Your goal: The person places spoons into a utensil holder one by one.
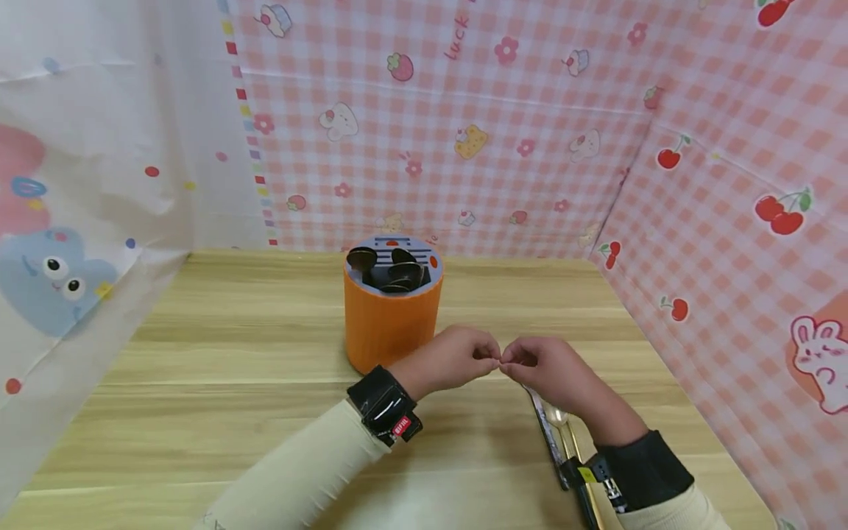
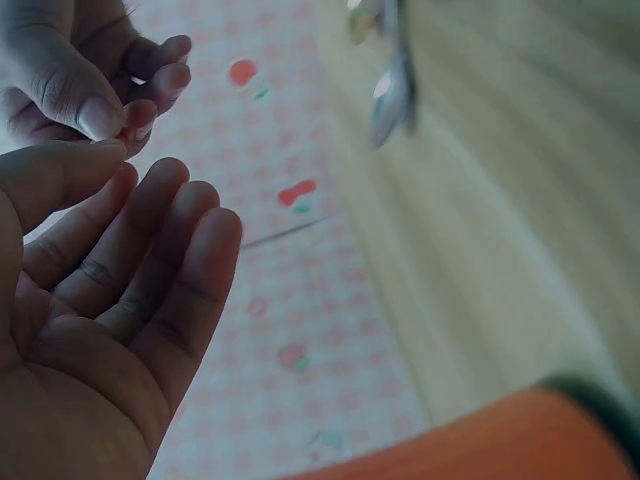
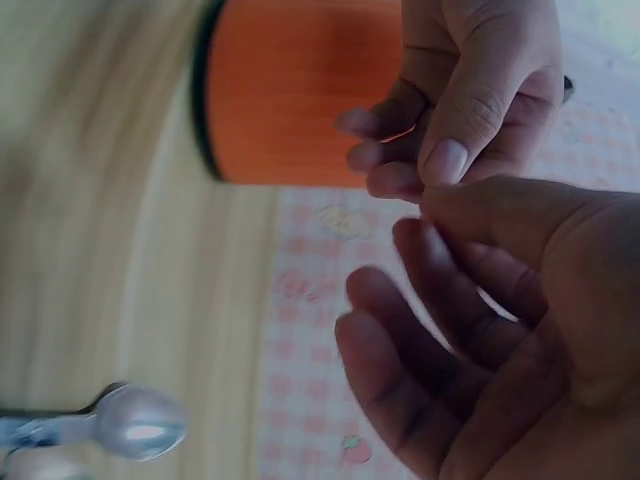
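Note:
My left hand (image 1: 457,358) and right hand (image 1: 546,372) meet at thumb and fingertips above the wooden table, right of the orange cutlery holder (image 1: 391,331). Both wrist views show thumbs and index fingers touching, the other fingers loosely bent; no object shows between them. Several dark spoons (image 1: 405,274) stand in the holder, bowls up, in its slotted lilac top. Below my right hand lie a gold-handled spoon (image 1: 558,417) and a slim dark-edged piece of cutlery (image 1: 546,434). A silver spoon bowl (image 3: 140,422) appears in the right wrist view.
A wooden tabletop (image 1: 265,353) carries the holder and the loose cutlery. Pink checked cloth (image 1: 424,132) hangs behind and along the right side, white printed cloth (image 1: 165,147) on the left. My right wrist strap (image 1: 645,471) overlaps part of the cutlery.

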A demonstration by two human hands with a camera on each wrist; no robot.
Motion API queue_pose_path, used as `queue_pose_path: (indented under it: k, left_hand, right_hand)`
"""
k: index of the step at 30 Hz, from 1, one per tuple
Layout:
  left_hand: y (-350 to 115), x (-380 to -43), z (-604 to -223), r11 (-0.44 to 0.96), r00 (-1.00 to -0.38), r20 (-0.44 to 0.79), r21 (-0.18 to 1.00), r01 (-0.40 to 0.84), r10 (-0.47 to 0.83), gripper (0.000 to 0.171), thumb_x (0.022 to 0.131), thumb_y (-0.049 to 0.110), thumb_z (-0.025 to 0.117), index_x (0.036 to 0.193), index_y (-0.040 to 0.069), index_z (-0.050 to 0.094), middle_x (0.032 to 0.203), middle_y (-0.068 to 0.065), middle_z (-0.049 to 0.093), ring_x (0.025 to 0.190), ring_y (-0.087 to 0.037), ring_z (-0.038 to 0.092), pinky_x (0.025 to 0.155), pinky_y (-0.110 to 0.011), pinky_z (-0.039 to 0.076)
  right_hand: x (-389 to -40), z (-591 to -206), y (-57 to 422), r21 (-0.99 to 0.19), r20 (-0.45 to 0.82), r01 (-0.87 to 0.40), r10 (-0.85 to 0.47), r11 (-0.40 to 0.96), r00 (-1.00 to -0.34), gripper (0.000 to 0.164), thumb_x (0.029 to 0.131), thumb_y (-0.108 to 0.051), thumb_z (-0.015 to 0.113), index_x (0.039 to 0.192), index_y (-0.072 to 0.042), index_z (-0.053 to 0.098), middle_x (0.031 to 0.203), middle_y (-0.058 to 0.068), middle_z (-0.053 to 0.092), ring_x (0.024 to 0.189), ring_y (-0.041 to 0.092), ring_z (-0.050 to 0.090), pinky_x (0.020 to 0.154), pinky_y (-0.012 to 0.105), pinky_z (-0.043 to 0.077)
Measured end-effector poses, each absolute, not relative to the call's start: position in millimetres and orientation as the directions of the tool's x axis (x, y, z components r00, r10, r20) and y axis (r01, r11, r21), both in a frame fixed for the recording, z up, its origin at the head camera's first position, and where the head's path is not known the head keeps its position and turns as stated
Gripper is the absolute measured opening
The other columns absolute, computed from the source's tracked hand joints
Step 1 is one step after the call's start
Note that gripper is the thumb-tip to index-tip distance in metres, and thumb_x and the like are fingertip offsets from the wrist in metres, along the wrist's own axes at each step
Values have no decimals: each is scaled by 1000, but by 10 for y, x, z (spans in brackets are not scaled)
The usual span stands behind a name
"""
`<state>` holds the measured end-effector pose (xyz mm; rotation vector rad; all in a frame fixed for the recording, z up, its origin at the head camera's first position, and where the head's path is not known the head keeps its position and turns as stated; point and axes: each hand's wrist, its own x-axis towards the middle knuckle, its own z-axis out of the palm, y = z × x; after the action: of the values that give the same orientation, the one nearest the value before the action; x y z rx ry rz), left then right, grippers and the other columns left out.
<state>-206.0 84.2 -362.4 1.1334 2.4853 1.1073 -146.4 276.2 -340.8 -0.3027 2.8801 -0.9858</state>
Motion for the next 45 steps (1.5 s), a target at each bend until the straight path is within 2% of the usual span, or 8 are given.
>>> queue_pose_path:
  k: [5,9,14,22,33,38,41,45]
  left_hand:
    - [1009,-2027,-3872,447,-637,76,649,616,767,7,97,16,69,98,13,75,84,9,69,75,-3,56,70,-17,46]
    - [1131,-1989,-4056,449,-594,30,626,638,804,8,97,18,69,92,14,74,79,11,63,73,-3,53,68,-16,44]
    - [1213,-1945,-4222,467,-590,-3,614,636,807,11,96,17,69,85,16,72,73,12,59,68,-2,50,64,-15,41]
    - [1235,-1873,-4323,490,-591,-22,585,646,806,12,94,17,70,82,16,71,75,13,59,69,-1,51,66,-15,43]
    - [1264,-1818,-4418,496,-579,-37,563,661,814,10,92,17,72,82,15,74,72,15,60,65,2,49,62,-12,40]
    - [1248,-1806,-4408,496,-584,-35,571,654,811,11,93,18,72,84,14,76,74,14,64,65,3,50,62,-11,40]
    - [1229,-1814,-4401,497,-588,-41,585,641,807,13,94,20,71,84,13,75,72,14,62,65,2,50,62,-12,41]
    - [1190,-1848,-4405,487,-581,-47,603,632,812,21,98,25,67,80,14,71,66,12,54,60,-1,47,57,-15,40]
  right_hand:
    - [-1384,-3649,2856,-559,-82,-75,-145,826,-986,5,96,-16,69,94,-11,70,88,0,67,74,15,57,65,33,48]
    - [-1328,-3850,2925,-429,-145,5,-63,903,-987,7,93,-15,71,92,-8,69,86,2,67,69,15,55,62,33,46]
    - [-1306,-4038,2975,-288,-172,62,12,956,-985,13,90,-18,74,86,-7,68,77,2,62,64,16,52,57,32,42]
    - [-1381,-4179,3012,-228,-134,107,77,968,-988,24,88,-15,71,71,-9,57,66,3,52,57,19,49,50,32,38]
    - [-1497,-4345,2962,-380,-140,113,63,918,-988,29,82,-15,67,59,-13,50,57,-2,45,52,15,45,49,27,34]
    - [-1502,-4347,2915,-487,-197,132,38,863,-980,35,87,-17,62,57,-15,45,54,-5,38,49,12,37,49,25,29]
    - [-1502,-4307,2906,-581,-225,165,38,797,-974,24,89,-11,59,66,-10,52,59,-2,46,51,13,44,47,26,37]
    - [-1504,-4204,2866,-706,-240,190,21,682,-970,9,95,-9,62,91,-2,62,78,5,61,61,17,58,52,31,51]
